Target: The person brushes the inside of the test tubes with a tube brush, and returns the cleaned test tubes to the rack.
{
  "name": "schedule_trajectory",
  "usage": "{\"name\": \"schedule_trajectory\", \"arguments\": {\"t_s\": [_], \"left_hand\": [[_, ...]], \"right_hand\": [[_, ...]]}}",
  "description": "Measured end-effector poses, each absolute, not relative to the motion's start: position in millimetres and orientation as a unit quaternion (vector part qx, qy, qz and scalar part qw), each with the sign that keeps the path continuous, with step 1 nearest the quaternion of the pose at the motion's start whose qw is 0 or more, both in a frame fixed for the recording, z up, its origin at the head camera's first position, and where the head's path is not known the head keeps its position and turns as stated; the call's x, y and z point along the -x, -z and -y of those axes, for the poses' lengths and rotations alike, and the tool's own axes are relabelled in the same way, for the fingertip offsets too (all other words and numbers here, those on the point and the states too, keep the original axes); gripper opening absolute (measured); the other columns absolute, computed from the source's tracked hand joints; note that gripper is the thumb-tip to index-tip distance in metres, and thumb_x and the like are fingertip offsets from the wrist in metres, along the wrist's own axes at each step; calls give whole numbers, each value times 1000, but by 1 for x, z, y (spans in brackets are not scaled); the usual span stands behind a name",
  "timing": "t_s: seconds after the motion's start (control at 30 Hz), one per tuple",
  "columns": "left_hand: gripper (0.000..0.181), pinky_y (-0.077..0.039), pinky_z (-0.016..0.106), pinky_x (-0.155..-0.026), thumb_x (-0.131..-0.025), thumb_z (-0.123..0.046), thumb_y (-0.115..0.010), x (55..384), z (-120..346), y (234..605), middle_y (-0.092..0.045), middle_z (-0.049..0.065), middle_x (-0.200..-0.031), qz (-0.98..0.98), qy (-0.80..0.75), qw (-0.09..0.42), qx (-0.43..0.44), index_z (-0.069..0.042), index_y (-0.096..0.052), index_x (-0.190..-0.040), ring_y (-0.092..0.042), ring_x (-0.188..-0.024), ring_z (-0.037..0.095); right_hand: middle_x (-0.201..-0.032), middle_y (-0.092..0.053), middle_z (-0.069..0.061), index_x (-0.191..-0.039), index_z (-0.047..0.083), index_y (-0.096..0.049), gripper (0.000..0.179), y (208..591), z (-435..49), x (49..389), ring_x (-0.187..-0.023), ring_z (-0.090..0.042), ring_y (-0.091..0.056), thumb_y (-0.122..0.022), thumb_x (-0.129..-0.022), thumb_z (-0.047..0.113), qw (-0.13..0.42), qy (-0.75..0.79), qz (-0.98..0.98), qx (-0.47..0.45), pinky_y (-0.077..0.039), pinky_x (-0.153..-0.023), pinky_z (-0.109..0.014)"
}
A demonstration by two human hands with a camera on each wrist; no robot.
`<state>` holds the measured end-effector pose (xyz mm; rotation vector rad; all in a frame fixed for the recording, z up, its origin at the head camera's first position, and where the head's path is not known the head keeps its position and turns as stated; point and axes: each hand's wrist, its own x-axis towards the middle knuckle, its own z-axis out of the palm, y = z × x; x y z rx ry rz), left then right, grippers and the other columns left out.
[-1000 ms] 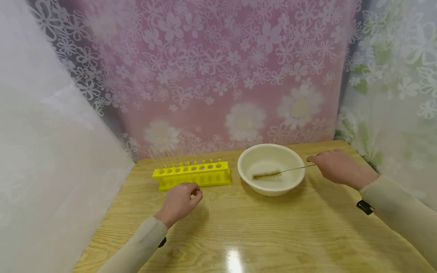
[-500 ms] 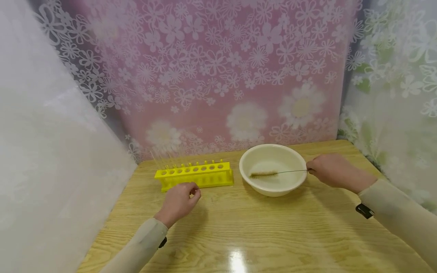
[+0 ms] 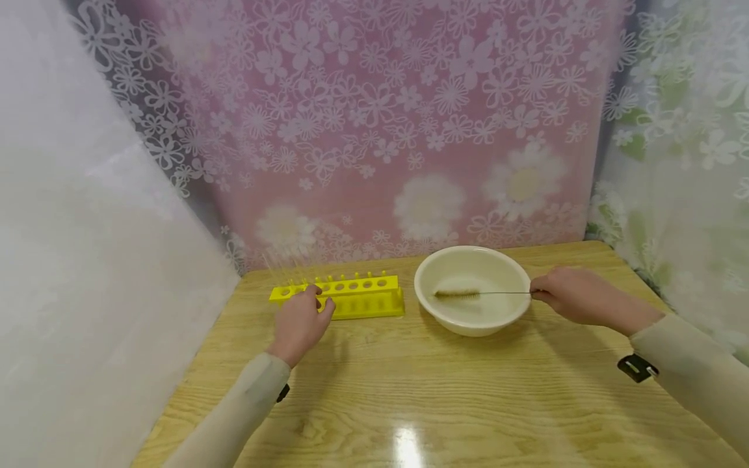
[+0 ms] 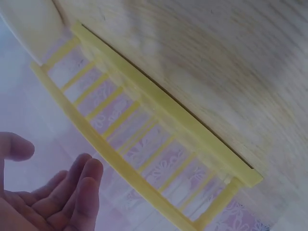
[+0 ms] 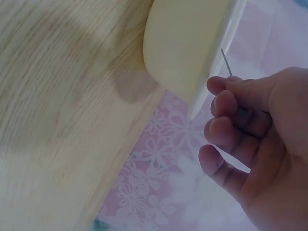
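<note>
My right hand pinches the thin wire handle of a test tube brush between thumb and forefinger. The bristled end extends over the white basin, whose rim is close to that hand. In the right wrist view, a short piece of twisted wire shows above the fingertips. My left hand is at the front of the yellow test tube rack, fingers loosely bent and holding nothing. The left wrist view shows a gap between those fingers and the rack's top bar. Several clear glass test tubes stand at the rack's left end.
A wooden table carries the rack and basin side by side near its back edge. Behind it hangs a pink flowered curtain, with pale sheets on the left and right.
My left hand has moved forward and up to the rack, and its fingers have spread. The right hand still pinches the brush over the basin, with the brush shifted slightly.
</note>
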<state>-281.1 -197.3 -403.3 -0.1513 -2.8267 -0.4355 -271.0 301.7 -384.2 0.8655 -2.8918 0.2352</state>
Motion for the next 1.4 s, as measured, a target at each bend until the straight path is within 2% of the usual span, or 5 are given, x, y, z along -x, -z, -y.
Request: {"name": "schedule_trajectory", "arguments": {"t_s": [0.3, 0.47, 0.7, 0.87, 1.4], "left_hand": [[50, -34, 28, -35, -100, -45, -53, 301, 200, 403, -66, 5, -66, 981, 115, 153, 23, -3, -66, -124, -47, -38, 17], [51, -32, 27, -33, -101, -44, -52, 307, 199, 401, -69, 3, -69, 976, 139, 163, 24, -3, -60, -130, -45, -35, 17], [49, -35, 29, -34, -102, -40, -53, 309, 209, 404, -61, 0, -56, 975, 143, 169, -4, 0, -63, -128, -47, -35, 16], [50, -37, 28, -34, -103, -40, -50, 312, 207, 408, -56, -1, -50, 976, 170, 139, 5, 2, -64, -128, -47, -36, 16], [50, -34, 27, -35, -103, -43, -54, 330, 197, 405, -53, 1, -46, 977, 120, 178, 4, 0, -71, -118, -40, -34, 13]], "right_hand": [[-89, -69, 11, -102, 16, -75, 12, 380, -310, 267, -72, 2, -57, -65, -97, 11, 18, -141, 948, -284, -49, -63, -28], [-84, -65, 13, -106, 14, -74, 13, 381, -314, 267, -63, 4, -48, -63, -100, 11, 1, -172, 943, -286, -44, -59, -25], [-64, -49, 14, -102, 17, -72, 13, 382, -306, 275, -52, 1, -39, -59, -102, 14, -3, -209, 927, -312, -40, -57, -23], [-63, -48, 14, -103, 15, -72, 14, 383, -313, 268, -52, 1, -39, -59, -102, 12, -13, -208, 929, -307, -39, -57, -23], [-64, -48, 14, -103, 14, -72, 14, 381, -320, 261, -52, 2, -39, -58, -103, 10, 11, -220, 928, -300, -39, -53, -22]]}}
